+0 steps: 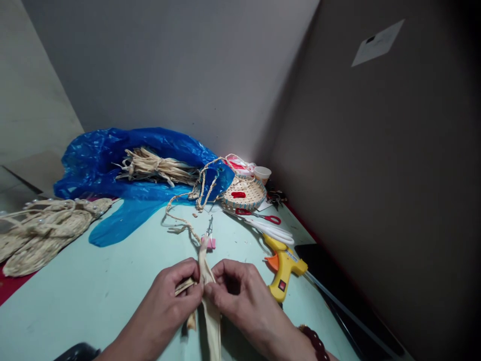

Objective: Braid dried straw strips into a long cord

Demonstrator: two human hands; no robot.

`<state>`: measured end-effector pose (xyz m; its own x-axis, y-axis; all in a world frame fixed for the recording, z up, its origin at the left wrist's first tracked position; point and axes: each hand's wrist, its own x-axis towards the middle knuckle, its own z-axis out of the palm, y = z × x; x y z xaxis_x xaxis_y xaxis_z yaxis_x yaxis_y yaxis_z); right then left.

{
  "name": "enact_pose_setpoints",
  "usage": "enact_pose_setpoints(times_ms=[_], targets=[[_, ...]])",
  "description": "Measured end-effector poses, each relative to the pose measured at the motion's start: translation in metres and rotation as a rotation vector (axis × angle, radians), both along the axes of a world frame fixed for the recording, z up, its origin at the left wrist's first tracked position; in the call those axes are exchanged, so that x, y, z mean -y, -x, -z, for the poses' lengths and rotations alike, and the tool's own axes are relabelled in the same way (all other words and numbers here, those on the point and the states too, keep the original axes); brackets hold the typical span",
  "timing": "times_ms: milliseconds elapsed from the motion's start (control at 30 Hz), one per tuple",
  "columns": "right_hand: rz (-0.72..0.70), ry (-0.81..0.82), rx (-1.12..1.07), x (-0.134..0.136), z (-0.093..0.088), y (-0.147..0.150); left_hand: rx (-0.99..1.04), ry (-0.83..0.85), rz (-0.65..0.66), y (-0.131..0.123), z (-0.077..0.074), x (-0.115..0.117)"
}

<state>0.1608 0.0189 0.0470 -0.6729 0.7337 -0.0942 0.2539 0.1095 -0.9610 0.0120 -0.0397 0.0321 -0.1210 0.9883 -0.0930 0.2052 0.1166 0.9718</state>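
Note:
My left hand (175,288) is closed, pinching thin pale strips of dried plant fibre beside a wide one. My right hand (242,293) grips that wide strip (212,326) between thumb and fingers, the two hands nearly touching. The strip hangs down toward me over the table edge side of the view. Its upper end joins a thin braided cord (184,220), which winds away across the table. A pink binder clip (211,243) sits at the join, just beyond my fingers. A short brownish strip end (191,321) pokes out below my left hand.
Behind lies a blue plastic bag (101,155) with a bundle of dried fibre (154,168). Woven sandals (52,230) with pearl beads are at left. To the right are a yellow glue gun (283,273), white glue sticks (272,230), red scissors (270,219), a basket (253,193) and a cup (262,174).

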Motion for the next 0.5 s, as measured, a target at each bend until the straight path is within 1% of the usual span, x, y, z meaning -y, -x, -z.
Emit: enact_pose_setpoints(times_ms=[67, 133, 233, 300, 367, 400, 433, 467, 500], targets=[[-0.024, 0.028, -0.035, 0.003, -0.005, -0.005, 0.030, 0.014, -0.012, -0.001, -0.001, -0.001], [-0.038, 0.054, -0.118, 0.004, -0.013, -0.012, 0.039, 0.007, -0.031, -0.002, -0.004, -0.001], [-0.037, 0.095, -0.322, -0.001, -0.032, -0.021, -0.013, -0.003, -0.038, -0.003, -0.005, -0.001], [0.018, 0.055, -0.490, -0.006, -0.049, -0.026, -0.055, 0.006, -0.039, -0.003, -0.005, -0.001], [0.116, -0.035, -0.631, -0.012, -0.059, -0.039, -0.093, -0.005, -0.049, -0.003, -0.003, 0.000], [0.170, -0.102, -0.669, -0.014, -0.057, -0.053, -0.102, -0.016, -0.052, -0.003, -0.002, 0.001], [0.235, -0.144, -0.660, -0.015, -0.049, -0.075, -0.106, -0.023, -0.052, -0.003, -0.002, 0.001], [0.320, -0.202, -0.602, -0.015, -0.035, -0.105, -0.105, -0.027, -0.052, -0.003, -0.001, 0.001], [0.381, -0.335, -0.513, -0.013, -0.015, -0.143, -0.100, -0.030, -0.054, -0.003, -0.001, 0.001]])
